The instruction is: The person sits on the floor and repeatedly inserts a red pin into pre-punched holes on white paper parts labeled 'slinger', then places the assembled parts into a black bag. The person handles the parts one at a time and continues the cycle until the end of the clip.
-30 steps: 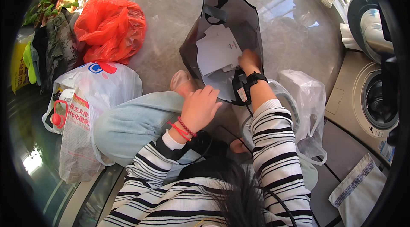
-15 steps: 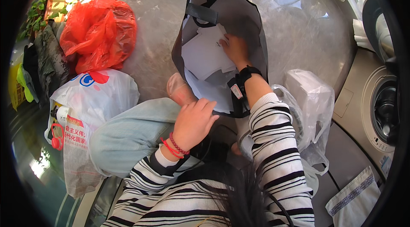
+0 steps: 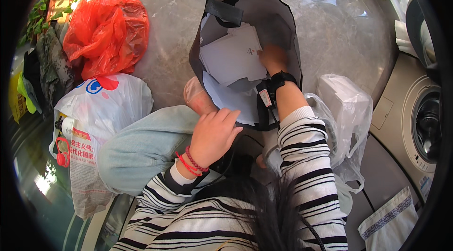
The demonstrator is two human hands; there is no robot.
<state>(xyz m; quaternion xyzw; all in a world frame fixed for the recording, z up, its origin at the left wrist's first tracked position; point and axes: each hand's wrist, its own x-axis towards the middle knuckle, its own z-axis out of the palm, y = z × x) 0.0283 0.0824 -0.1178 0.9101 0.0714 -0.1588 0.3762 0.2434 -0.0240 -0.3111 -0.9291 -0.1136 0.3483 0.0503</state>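
Observation:
A dark grey bag (image 3: 295,43) with black handles stands open in front of me. Flat white sheets, perhaps paper or card (image 3: 231,60), lie in a loose pile inside it. My right hand (image 3: 273,59) is down in the bag at the right edge of the pile. It is smeared by motion and shaded, so its grip is unclear. A black wristband (image 3: 282,79) circles that wrist. Over the bag's near left rim hangs my left hand (image 3: 212,137), thumb apart from its loosely bent fingers, nothing seen between them. Red bracelets (image 3: 192,163) are on its wrist.
At left lie a red plastic bag (image 3: 106,34) and a white plastic bag (image 3: 125,97) beside a newspaper (image 3: 87,180). A clear plastic bag with white boxes (image 3: 347,104) stands at right, near a front-loading washing machine (image 3: 401,109). Potted plants (image 3: 59,5) line the far left.
My right hand has moved slightly right and down, off the top of the sheets to their right edge. My left hand stays nearly still. The view has shifted a little.

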